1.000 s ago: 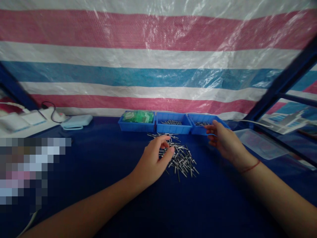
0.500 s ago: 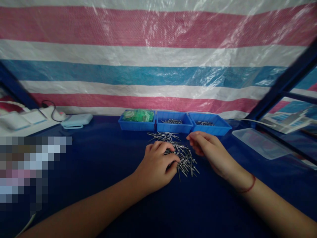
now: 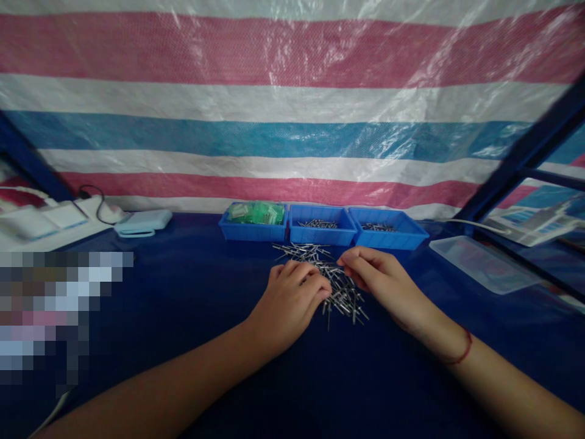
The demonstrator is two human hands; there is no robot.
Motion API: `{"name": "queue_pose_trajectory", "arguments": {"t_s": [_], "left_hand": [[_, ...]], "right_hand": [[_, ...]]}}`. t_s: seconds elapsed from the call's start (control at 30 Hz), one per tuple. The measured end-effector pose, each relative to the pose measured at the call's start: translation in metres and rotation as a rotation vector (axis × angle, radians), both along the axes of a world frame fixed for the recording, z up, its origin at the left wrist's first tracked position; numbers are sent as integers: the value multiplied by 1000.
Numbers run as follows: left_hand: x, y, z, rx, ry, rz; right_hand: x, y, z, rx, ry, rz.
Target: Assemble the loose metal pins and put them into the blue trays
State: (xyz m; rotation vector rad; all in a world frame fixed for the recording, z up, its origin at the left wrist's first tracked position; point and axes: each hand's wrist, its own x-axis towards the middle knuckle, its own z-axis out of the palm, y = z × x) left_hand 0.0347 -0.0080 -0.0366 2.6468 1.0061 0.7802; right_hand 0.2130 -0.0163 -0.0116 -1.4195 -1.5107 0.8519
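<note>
A loose pile of silver blind rivets [image 3: 342, 296] lies on the dark blue table top, reaching back toward the bins. My left hand [image 3: 292, 299] rests over the pile's left side, thumb and index finger pinched together among the rivets. What is in that pinch is hidden. At the pile's right edge, my right hand [image 3: 377, 274] is curled with thumb and fingertips together. I cannot make out what it holds, if anything. A red string bracelet circles the right wrist.
Behind the pile stand three blue bins: the left bin [image 3: 253, 231] with green plastic bags, the middle bin [image 3: 322, 236] and right bin [image 3: 388, 239] with rivets. A clear plastic lid [image 3: 484, 265] lies right. A light blue case [image 3: 144, 222] and white power strip [image 3: 64, 222] sit left.
My left thumb and index finger have closed from an open curl into a pinch. My right hand has moved slightly left and down toward the rivets.
</note>
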Motion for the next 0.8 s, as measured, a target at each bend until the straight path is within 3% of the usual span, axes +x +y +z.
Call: {"name": "queue_pose_trajectory", "arguments": {"t_s": [0.2, 0.33, 0.53, 0.8], "left_hand": [[-1, 2, 4, -51, -210, 92], [-2, 3, 3, -57, -298, 93], [-2, 5, -1, -122, -455, 106], [-2, 6, 5, -138, -462, 22]], "right_hand": [[-2, -8, 5, 121, -213, 241], [-4, -12, 1, 250, -372, 299], [-7, -11, -1, 231, -255, 302], [-8, -12, -1, 210, -200, 334]]}}
